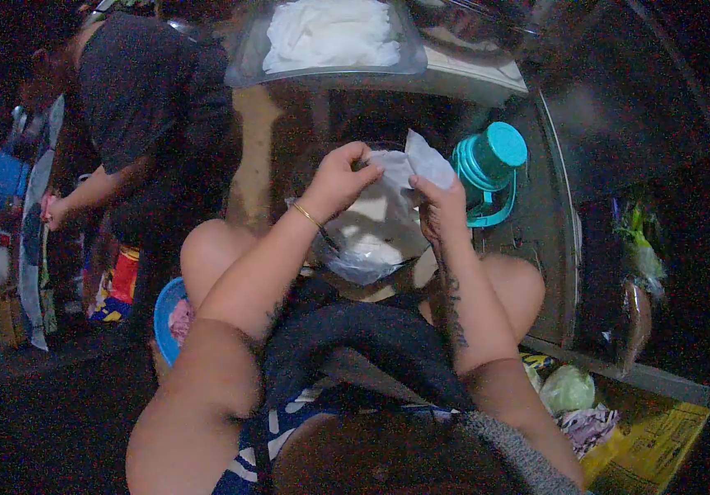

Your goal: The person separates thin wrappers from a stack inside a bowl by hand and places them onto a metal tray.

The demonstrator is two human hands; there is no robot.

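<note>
My left hand pinches the edge of a thin, whitish, translucent sheet between thumb and fingers. Opposite it, my right hand grips a folded-up part that looks like the same material; whether it is one sheet or two I cannot tell. Below both hands, between my knees, lies clear plastic around a pale round stack, partly hidden by my hands. Beyond them, a clear plastic tray holds a heap of similar white sheets.
A turquoise bucket with an upturned tub stands at right. Beside my left thigh sits a blue basin holding something pink. Another person works at far left. A wrapped cabbage and a yellow bag lie lower right.
</note>
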